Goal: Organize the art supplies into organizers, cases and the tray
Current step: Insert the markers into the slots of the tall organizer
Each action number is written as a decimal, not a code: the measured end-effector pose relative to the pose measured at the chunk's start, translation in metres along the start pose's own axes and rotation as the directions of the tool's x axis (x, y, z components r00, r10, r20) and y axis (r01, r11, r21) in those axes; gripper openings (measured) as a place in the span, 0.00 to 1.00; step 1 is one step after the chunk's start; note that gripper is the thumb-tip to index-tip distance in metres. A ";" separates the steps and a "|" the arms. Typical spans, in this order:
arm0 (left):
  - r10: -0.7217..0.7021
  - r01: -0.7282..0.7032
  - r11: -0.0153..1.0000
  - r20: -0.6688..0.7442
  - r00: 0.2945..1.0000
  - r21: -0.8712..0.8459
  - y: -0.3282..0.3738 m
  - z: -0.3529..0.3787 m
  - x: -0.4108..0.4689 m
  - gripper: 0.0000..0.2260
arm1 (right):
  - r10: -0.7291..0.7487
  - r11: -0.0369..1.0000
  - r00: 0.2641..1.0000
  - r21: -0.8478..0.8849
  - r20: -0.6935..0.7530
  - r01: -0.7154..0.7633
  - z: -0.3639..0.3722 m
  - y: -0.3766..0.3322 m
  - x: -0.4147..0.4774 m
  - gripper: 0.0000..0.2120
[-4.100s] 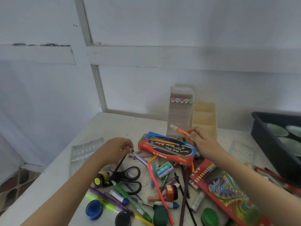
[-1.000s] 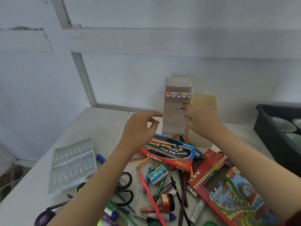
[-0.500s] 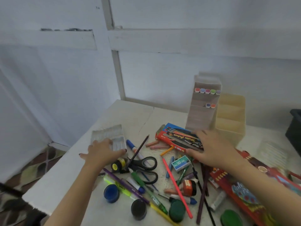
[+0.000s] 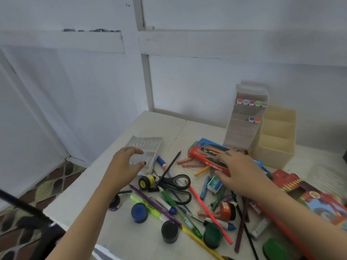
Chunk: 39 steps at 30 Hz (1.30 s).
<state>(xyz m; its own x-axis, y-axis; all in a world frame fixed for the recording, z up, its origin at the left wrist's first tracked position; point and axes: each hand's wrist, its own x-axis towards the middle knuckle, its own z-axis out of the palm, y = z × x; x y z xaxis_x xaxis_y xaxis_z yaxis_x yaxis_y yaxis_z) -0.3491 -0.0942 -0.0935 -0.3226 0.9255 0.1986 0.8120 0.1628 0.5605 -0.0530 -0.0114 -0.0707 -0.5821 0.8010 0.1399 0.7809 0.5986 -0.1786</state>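
A clear plastic palette tray (image 4: pixel 148 147) lies at the table's left edge. My left hand (image 4: pixel 124 166) reaches onto its near end, fingers loosely bent, thumb tip on the plastic. My right hand (image 4: pixel 242 171) lies spread over the red and blue watercolour box (image 4: pixel 204 152), holding nothing. Behind the box stands a clear marker organizer (image 4: pixel 242 132) with a row of marker caps (image 4: pixel 251 102) and two more below. A cream organizer (image 4: pixel 276 136) stands beside it. Loose pens, pencils and crayons litter the middle.
Black scissors (image 4: pixel 176 186), a blue paint pot (image 4: pixel 139 212), a black pot (image 4: pixel 169 231) and green pots (image 4: pixel 213 235) lie near the front. A colour pencil box (image 4: pixel 309 194) sits right. The table's left edge (image 4: pixel 78 184) drops to patterned floor.
Both hands came down from the marker organizer, where two markers now sit in the second row. The left hand went to the palette tray, the right onto the watercolour box.
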 end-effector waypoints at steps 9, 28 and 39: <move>0.031 -0.086 0.986 0.355 0.934 0.140 0.015 -0.022 -0.046 0.04 | -0.258 0.959 0.961 0.145 0.105 0.241 0.016 -0.058 -0.009 0.11; -0.012 -0.125 0.947 0.422 0.906 0.295 0.007 -0.022 -0.043 0.08 | -0.197 0.979 0.974 0.075 0.114 0.189 0.023 -0.052 -0.008 0.09; -0.040 0.102 0.768 0.111 0.993 -0.632 0.025 -0.047 -0.031 0.10 | -0.056 0.998 0.998 0.023 -0.013 0.056 0.009 -0.023 0.017 0.11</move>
<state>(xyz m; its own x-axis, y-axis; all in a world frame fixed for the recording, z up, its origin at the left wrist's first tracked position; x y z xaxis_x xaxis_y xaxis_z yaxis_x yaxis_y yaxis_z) -0.3415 -0.1351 -0.0476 -0.2988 0.9505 0.0855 0.2839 0.0030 0.9588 -0.0830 -0.0117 -0.0729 -0.6219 0.7661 0.1621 0.7414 0.6427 -0.1929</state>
